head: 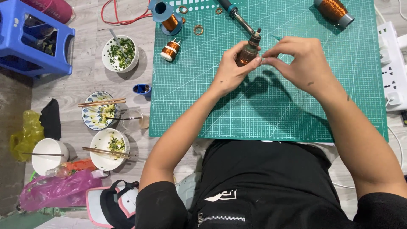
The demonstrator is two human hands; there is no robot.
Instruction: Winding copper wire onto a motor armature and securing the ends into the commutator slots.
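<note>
Gripping the copper-wound coil (247, 54) upright above the green cutting mat (263, 110), your left hand (232, 70) clenches around its body so it stays steady, while your right hand (299, 59) pinches something too fine to make out beside it, likely wire.

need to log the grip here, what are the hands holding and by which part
The left hand grips a copper-wound coil around its body. The right hand pinches at its side; any wire there is too fine to see.
</note>
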